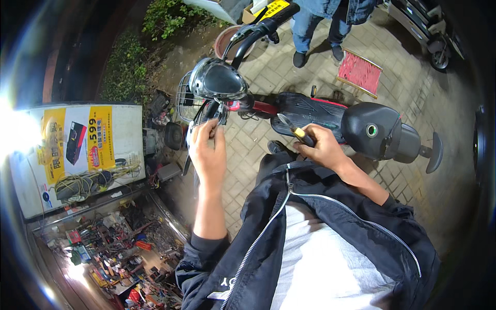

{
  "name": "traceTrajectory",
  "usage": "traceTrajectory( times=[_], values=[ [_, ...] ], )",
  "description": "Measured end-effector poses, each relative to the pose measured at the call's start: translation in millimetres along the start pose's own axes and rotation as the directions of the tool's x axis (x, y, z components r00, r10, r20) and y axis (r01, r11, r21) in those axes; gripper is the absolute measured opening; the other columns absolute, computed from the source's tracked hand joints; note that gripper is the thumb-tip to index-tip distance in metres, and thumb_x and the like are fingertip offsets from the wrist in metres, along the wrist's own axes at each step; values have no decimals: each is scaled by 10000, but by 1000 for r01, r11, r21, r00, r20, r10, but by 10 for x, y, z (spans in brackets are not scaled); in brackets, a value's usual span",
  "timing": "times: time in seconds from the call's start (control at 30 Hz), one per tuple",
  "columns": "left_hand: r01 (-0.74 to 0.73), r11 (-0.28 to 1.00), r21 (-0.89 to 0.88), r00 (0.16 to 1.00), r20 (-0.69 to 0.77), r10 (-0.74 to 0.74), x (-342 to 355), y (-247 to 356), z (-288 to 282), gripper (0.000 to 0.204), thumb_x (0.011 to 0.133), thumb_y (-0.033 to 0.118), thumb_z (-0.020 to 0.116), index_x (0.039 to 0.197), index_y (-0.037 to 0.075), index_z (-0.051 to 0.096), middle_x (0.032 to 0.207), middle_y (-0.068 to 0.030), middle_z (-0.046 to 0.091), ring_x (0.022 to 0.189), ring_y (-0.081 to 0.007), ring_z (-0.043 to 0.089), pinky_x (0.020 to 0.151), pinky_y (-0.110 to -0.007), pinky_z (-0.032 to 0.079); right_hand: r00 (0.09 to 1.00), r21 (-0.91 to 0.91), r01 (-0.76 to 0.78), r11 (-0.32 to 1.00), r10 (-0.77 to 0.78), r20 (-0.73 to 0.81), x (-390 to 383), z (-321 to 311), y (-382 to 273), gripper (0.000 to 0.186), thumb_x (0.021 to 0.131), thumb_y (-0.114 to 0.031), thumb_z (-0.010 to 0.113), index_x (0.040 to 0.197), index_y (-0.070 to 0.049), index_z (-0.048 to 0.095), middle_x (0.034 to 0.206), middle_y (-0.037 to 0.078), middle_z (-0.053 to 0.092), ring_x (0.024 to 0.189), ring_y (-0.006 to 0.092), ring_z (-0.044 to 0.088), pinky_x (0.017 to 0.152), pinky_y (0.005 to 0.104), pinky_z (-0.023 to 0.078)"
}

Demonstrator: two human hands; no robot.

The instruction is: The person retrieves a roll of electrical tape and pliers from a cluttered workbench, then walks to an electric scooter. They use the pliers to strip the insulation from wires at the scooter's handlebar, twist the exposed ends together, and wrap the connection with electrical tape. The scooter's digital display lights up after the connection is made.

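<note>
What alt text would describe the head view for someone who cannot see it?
The wearer's right hand holds a yellow-handled, pliers-like tool, while the left hand is near the front of a red-and-black scooter. The scooter stands on paving, with jumbled tools at lower left and another person's legs beyond.
</note>
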State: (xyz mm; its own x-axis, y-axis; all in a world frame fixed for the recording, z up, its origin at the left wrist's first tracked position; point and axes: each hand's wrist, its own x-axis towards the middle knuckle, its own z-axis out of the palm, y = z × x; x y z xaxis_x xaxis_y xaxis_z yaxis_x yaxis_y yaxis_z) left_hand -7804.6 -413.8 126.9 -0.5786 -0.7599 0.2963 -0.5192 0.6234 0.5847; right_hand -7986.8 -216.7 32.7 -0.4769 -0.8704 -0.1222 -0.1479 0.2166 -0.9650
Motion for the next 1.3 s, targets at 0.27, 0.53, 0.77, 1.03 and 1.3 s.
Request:
traceTrajectory(
  times=[0.27,0.53,0.77,1.03,1.3],
  values=[
    [-602,753,266,761,476,441,745,-357,-3,273,785,56,651,1038,154,675,864,-53,555,847,-262,595,738,-386,487,993,-7,14,1000,-13,115,276,355,-307,317,798,-262,748,845,38,656,833,157,567,783,323,579,717,396,464],
    [-744,668,-17,628,325,707,949,-640,-67,224,739,52,691,954,115,686,827,-24,564,755,-223,602,660,-347,492,982,18,-23,1000,25,-185,236,815,-547,227,807,-163,755,900,27,673,920,110,582,823,243,593,727,342,466],
    [-514,737,-439,706,272,654,865,-848,-39,222,792,-54,737,986,47,700,888,-69,638,745,-232,644,640,-305,515,837,-101,206,973,-229,-497,612,1297,-883,287,798,-132,789,1052,-39,692,1064,109,602,935,261,614,785,339,503],
    [-406,830,-381,777,334,533,699,-835,-27,304,739,-22,740,1026,75,713,931,-89,716,778,-276,701,670,-341,563,899,-13,101,995,-96,-428,773,1366,-1005,321,802,-187,806,1075,-53,703,1077,122,601,979,282,609,855,357,498],
    [-401,881,-252,791,390,472,678,-722,40,261,813,118,732,1071,153,711,928,-86,711,829,-290,691,695,-382,558,906,-88,288,954,-301,-297,821,1122,-842,393,774,-48,769,1155,-55,671,1104,137,602,1017,319,613,869,371,514]
  ],
)
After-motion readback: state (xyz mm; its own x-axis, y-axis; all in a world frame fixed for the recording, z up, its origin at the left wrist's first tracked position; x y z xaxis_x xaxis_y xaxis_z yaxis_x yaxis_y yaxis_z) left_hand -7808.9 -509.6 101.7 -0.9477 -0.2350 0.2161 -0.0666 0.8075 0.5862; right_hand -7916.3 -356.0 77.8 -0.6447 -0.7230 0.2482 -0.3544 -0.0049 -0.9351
